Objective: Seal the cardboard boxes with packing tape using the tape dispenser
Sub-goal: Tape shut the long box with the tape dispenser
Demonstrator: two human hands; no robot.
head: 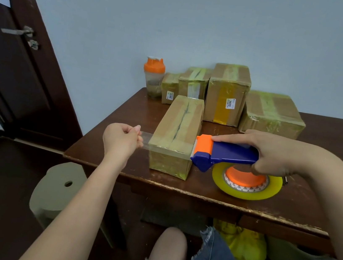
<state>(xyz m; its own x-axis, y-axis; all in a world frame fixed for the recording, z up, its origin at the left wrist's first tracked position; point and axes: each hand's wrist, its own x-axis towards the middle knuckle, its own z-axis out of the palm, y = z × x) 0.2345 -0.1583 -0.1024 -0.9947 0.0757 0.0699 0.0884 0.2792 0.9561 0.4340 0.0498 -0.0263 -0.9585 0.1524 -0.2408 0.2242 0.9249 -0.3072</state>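
A long cardboard box (177, 130) lies on the dark wooden table (180, 186) near its front edge, its top seam running away from me. A clear strip of tape (146, 140) stretches across the box's near end. My left hand (122, 139) pinches the strip's free end just left of the box. My right hand (273, 154) grips the blue handle of the blue and orange tape dispenser (224, 156), whose orange cutter sits at the box's right side. The yellowish tape roll (246, 184) hangs under the dispenser above the table.
Several taped cardboard boxes (227, 93) stand at the back of the table, beside an orange-lidded shaker bottle (153, 78). A pale stool (58, 189) stands left of the table. A dark door (10, 63) is at the left. A yellow bag (244, 248) lies under the table.
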